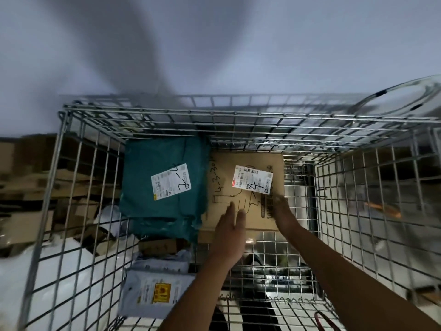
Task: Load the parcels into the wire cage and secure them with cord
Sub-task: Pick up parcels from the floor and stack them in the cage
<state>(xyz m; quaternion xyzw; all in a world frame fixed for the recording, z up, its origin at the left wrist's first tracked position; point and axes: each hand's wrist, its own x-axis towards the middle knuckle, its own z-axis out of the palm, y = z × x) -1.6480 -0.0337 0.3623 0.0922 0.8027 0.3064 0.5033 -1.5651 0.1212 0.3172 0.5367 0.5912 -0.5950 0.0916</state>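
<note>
Flat brown carton point(248, 187) beside teal bagged parcel point(164, 187), inside wire cage point(238, 115).

Wire cage point(71, 187) floor; teal parcel point(164, 211); cardboard box point(226, 177); grey mailer point(152, 295)

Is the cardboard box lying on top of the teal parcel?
No. The cardboard box lies beside the teal parcel, to its right, inside the wire cage.

Left hand point(231, 224), right hand point(284, 211) flat, outstretched
</note>
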